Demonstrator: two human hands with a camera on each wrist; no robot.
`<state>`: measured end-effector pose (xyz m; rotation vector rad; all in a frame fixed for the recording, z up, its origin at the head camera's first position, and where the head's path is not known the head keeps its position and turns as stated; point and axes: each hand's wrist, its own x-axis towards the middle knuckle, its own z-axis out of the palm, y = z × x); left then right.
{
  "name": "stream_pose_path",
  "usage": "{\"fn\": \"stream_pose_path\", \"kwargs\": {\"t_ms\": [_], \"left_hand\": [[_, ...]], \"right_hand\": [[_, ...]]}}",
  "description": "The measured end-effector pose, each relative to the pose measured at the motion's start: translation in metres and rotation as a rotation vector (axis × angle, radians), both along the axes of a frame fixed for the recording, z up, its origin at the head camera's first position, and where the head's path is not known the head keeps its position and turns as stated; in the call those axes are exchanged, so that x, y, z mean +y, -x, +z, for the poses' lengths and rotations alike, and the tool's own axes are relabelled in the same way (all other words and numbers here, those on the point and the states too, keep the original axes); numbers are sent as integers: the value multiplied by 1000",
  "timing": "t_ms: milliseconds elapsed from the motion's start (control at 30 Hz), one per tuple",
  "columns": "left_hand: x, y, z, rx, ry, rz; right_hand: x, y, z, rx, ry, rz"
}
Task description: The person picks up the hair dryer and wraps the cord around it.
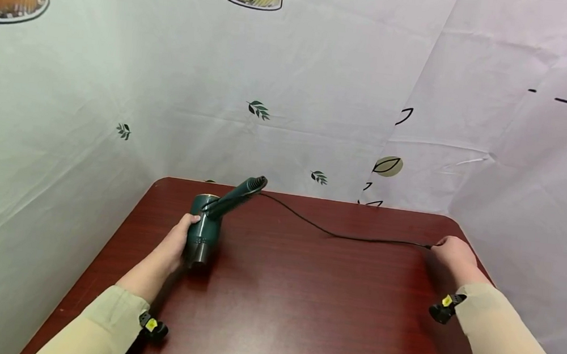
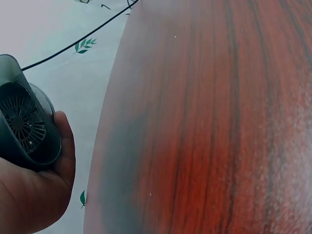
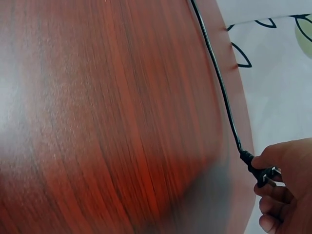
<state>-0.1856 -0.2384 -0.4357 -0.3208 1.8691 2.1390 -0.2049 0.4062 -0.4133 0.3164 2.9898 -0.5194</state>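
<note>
A dark green hair dryer (image 1: 205, 228) is gripped round its barrel by my left hand (image 1: 177, 240), over the left part of the table. Its nozzle points toward me, and its handle slants up to the right. In the left wrist view, the round nozzle end (image 2: 22, 122) with inner ribs faces the camera, and the thumb (image 2: 66, 141) wraps its side. A thin black cord (image 1: 339, 235) runs from the handle across to the right. At its far end my right hand (image 1: 455, 256) pinches the black plug (image 3: 261, 173) between thumb and fingers, near the table's right edge.
The reddish-brown wooden table (image 1: 312, 305) has rounded back corners. White cloth (image 1: 324, 78) printed with plants and leaves hangs behind and at both sides, close to the table's edges. Each wrist carries a small black camera (image 1: 153, 327).
</note>
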Motion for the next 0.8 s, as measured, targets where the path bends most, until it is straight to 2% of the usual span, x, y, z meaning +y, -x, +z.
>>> {"fn": "stream_pose_path", "kwargs": {"t_ms": [300,433,800], "left_hand": [[-5,2,1,34,0,88],[-6,4,0,72,-4,131],[-7,6,-1,109,-22,243]], "right_hand": [[14,-8,-2,-14,28,24],[15,-10,-2,-10,21,38],[18,-13,-3,-31,3,39]]}}
